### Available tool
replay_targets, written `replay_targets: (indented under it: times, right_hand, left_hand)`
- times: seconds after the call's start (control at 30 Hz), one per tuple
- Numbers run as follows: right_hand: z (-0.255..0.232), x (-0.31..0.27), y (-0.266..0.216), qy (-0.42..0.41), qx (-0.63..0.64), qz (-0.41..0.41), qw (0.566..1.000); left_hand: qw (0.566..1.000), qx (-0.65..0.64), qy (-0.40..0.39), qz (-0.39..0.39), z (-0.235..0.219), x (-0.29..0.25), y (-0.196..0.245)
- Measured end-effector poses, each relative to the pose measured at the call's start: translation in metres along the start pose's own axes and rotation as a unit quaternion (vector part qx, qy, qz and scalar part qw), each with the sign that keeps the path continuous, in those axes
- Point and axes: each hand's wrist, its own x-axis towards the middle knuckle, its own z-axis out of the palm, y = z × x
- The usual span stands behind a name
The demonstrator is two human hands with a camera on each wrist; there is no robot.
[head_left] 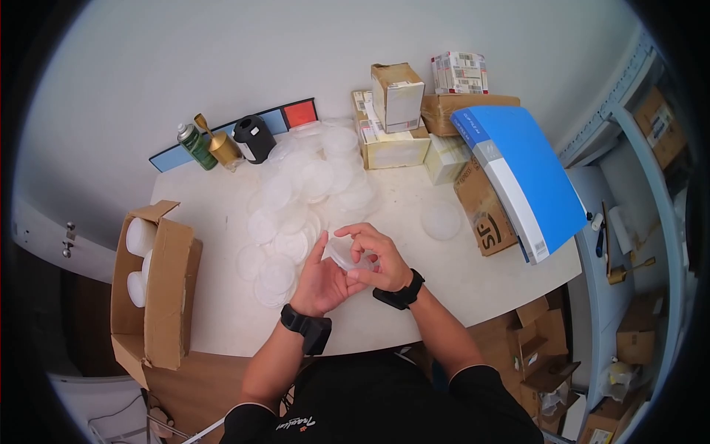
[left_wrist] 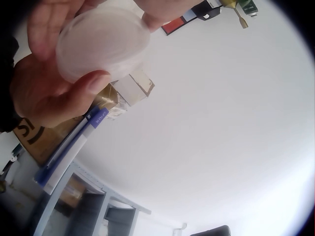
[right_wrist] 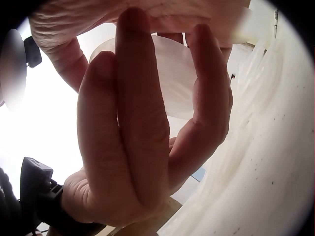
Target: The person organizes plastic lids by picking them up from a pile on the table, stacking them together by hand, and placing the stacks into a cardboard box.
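Observation:
Between the two hands is a round translucent plastic lid (head_left: 342, 253), raised over the front of the table. My left hand (head_left: 323, 287) holds it with the palm turned up; in the left wrist view its thumb lies across the near rim of the lid (left_wrist: 103, 43). From the other side my right hand (head_left: 383, 259) holds the lid's edge with curved fingers. Its fingers partly hide the lid (right_wrist: 174, 78) in the right wrist view. Just beyond the hands, a large loose heap of similar lids (head_left: 310, 177) spreads over the white table (head_left: 392, 318).
At the left stands an open carton (head_left: 171, 296) with white round tubs (head_left: 139, 237). One lid (head_left: 441, 220) lies apart at the right. Cardboard boxes (head_left: 399, 153) and a blue binder (head_left: 525, 170) stand behind. A spray can (head_left: 195, 148) and black container (head_left: 254, 139) are at the back left.

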Motion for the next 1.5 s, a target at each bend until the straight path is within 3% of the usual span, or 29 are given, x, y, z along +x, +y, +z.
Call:
replay_targets:
  times: [0.2, 0.3, 0.6, 0.8, 0.93, 1.03, 1.07, 1.17, 1.23, 1.3, 1.4, 1.5]
  right_hand:
    - [0.004, 0.003, 0.008, -0.015, 0.040, -0.056, 0.998]
    - [0.003, 0.003, 0.001, -0.044, 0.043, -0.021, 0.998]
    - [0.005, 0.006, 0.014, -0.081, 0.026, -0.062, 0.994]
    - [0.001, 0.004, 0.011, -0.097, 0.049, -0.012, 0.994]
    - [-0.005, 0.002, 0.011, -0.056, 0.122, 0.034, 0.990]
    - [-0.002, 0.000, 0.030, 0.022, 0.231, 0.036, 0.972]
    - [-0.005, 0.000, 0.030, 0.044, 0.257, 0.052, 0.964]
    - [-0.015, -0.004, 0.038, 0.116, 0.354, 0.098, 0.923]
    - [-0.016, -0.004, 0.035, 0.184, 0.388, 0.127, 0.894]
    - [-0.016, -0.003, 0.032, 0.205, 0.427, 0.142, 0.869]
    - [-0.014, -0.002, 0.030, 0.215, 0.452, 0.154, 0.852]
    - [-0.011, -0.001, 0.030, 0.204, 0.463, 0.162, 0.847]
  left_hand:
    - [1.000, 0.012, -0.015, -0.008, -0.005, -0.001, 0.000]
    - [1.000, 0.010, -0.020, -0.013, -0.009, -0.003, 0.001]
    - [1.000, 0.004, -0.028, 0.004, -0.017, -0.001, -0.001]
    - [0.999, -0.005, -0.040, -0.002, -0.018, -0.001, -0.002]
    - [0.999, 0.024, -0.026, -0.035, -0.019, -0.005, 0.001]
    - [0.990, 0.133, 0.037, -0.017, -0.001, -0.016, 0.004]
    - [0.979, 0.191, 0.065, 0.035, 0.002, -0.020, 0.005]
    - [0.900, 0.345, 0.167, 0.205, 0.003, -0.039, 0.015]
    - [0.809, 0.419, 0.232, 0.341, 0.007, -0.055, 0.027]
    - [0.702, 0.502, 0.248, 0.441, -0.006, -0.072, 0.040]
    - [0.548, 0.630, 0.336, 0.435, -0.023, -0.097, 0.053]
    - [0.389, 0.775, 0.351, 0.354, -0.038, -0.110, 0.050]
